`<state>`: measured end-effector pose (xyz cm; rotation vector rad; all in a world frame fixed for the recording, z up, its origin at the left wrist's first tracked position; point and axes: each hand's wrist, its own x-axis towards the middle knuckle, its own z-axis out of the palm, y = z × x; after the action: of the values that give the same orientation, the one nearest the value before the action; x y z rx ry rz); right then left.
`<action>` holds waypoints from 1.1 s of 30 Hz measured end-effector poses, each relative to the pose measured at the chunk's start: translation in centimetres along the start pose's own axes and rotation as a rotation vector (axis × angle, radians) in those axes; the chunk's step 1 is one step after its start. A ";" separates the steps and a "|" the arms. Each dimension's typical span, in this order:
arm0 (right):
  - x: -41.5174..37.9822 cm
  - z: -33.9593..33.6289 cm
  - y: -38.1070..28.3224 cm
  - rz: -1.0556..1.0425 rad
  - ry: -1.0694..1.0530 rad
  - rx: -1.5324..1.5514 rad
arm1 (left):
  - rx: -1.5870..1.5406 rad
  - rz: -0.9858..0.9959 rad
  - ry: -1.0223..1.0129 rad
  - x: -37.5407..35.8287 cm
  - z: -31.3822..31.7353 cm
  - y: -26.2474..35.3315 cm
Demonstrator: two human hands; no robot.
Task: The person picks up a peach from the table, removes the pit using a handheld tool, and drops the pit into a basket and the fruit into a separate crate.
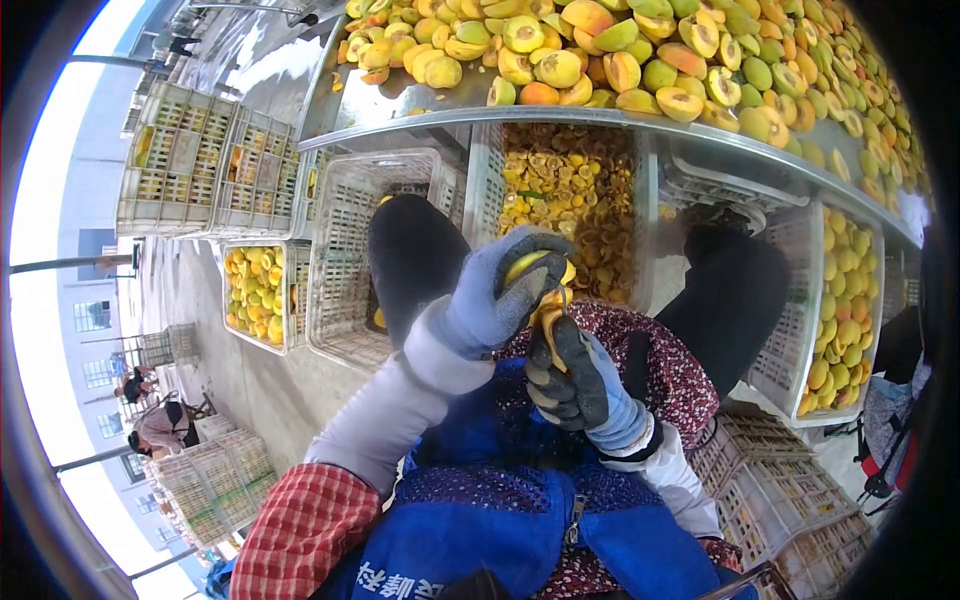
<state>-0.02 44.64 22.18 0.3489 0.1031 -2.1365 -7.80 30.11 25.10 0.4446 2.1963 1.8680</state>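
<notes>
My left hand [512, 285], in a blue-grey glove with dark fingers, is closed around a yellow peach [524, 266], which it mostly covers. Just below and to the right, my right hand [580, 380], gloved alike, grips a small tan-handled tool [547, 322]. A thin curved metal end [562, 295] seems to reach up from the handle to the peach; whether it touches is hard to tell. Both hands are over my lap, in front of the metal table. Many cut peach halves [622, 70] are heaped on that table.
Beyond my hands, a crate holds pits and scraps [570, 195] under the metal table edge [430, 119]. A white crate [335, 260] stands by my left knee. Crates of peaches stand left [256, 295] and right [840, 310]. Stacked crates [175, 160] and people [165, 425] are farther left.
</notes>
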 end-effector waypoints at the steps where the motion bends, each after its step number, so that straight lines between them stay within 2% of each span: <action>1: 0.1 0.7 0.2 -0.067 0.152 -0.107 | 0.001 -0.001 0.000 -0.1 0.0 -0.1; 2: 0.1 1.0 0.3 -0.135 0.305 -0.213 | 0.075 0.005 0.000 -0.2 0.0 -0.2; 3: 0.1 0.8 0.4 -0.135 0.305 -0.213 | 0.149 0.013 0.001 -0.3 -0.1 -0.2; 6: 0.2 -0.4 0.4 -0.133 0.261 -0.230 | 0.258 0.046 -0.003 -0.4 -0.4 0.0; 8: 0.2 -1.1 0.1 -0.012 0.048 -0.062 | 0.318 0.053 -0.005 -0.4 -0.2 0.4; 9: 0.2 -1.1 0.3 -0.011 0.046 -0.063 | 0.376 0.058 -0.007 -0.4 -0.2 0.6; 11: 0.4 -1.0 0.7 -0.171 0.192 -0.219 | 0.377 0.033 -0.013 -0.2 -0.1 0.1; 13: 0.5 -1.2 0.9 -0.117 0.234 -0.110 | 0.374 0.007 -0.017 -0.2 -0.2 -0.4; 15: 0.4 -1.4 1.0 -0.068 0.276 -0.003 | 0.133 -0.238 -0.137 -0.1 -0.4 -0.8; 17: 0.4 -1.4 1.2 -0.096 0.228 -0.223 | 0.054 -0.214 -0.104 -0.5 -0.1 -1.2; 21: -0.4 0.0 0.6 -0.048 0.179 -0.200 | -0.150 -0.103 0.002 -1.4 0.2 -2.4; 22: -0.5 0.0 0.4 -0.005 0.161 -0.141 | -0.151 -0.105 0.003 -1.5 0.3 -2.1; 24: -0.5 -0.2 0.4 0.038 0.141 -0.085 | 0.096 -0.059 0.034 -1.5 0.6 -1.4; 26: -0.3 -0.5 0.5 0.080 0.031 0.031 | 0.106 -0.036 0.038 -1.3 0.5 -1.3; 28: -0.4 -0.6 0.6 0.078 0.011 0.080 | 0.107 -0.019 0.044 -1.5 0.8 -1.6; 30: 0.0 -0.8 0.4 0.066 -0.020 0.126 | -0.267 -0.131 0.078 -1.5 1.1 -2.0; 32: 0.8 -1.8 0.4 0.148 -0.453 0.369 | -0.321 -0.125 0.125 -1.3 1.8 -1.9; 33: 1.2 -2.2 0.6 0.146 -0.557 0.440 | -0.375 -0.116 0.170 -1.1 2.2 -1.9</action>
<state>0.26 43.80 19.80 -0.0016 -0.6980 -2.0212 -6.14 31.40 22.82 0.0888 1.8526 2.2542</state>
